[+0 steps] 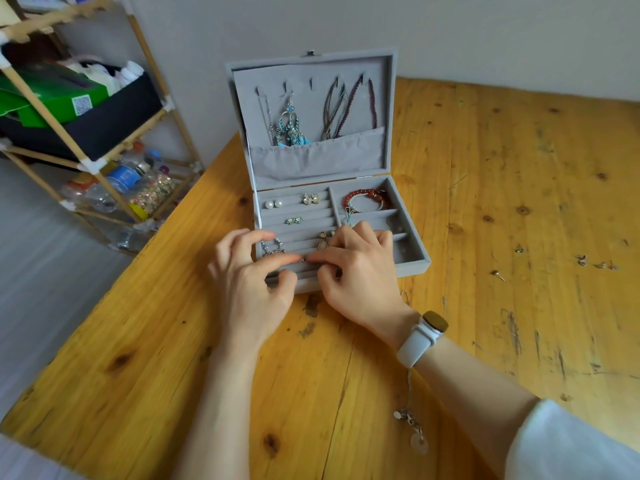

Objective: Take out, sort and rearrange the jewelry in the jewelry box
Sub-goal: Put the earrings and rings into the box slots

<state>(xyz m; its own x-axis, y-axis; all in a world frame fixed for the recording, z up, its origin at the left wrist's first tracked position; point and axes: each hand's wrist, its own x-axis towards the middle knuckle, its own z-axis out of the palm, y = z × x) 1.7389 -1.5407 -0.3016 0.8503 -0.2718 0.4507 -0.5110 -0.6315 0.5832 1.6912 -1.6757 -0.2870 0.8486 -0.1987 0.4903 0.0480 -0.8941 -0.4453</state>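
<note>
The grey velvet jewelry box (412,261) stands open on the wooden table. Its lid holds blue dangle earrings (291,128) and dark necklaces (346,109). The ring rolls hold pearl studs (273,204), a silver pair (311,198), a small pair (293,220) and drop earrings (325,239). A red bead bracelet (367,199) lies in the back right compartment. My left hand (252,282) and my right hand (356,268) meet over the front rolls, fingertips pinching a tiny piece (302,260) between them. A silver chain piece (272,249) lies by my left fingers.
Several small studs (581,260) lie scattered on the table (519,168) at the right. A chain with charms (412,420) lies under my right forearm. A bamboo shelf (104,133) with bottles and boxes stands at the left, off the table's edge.
</note>
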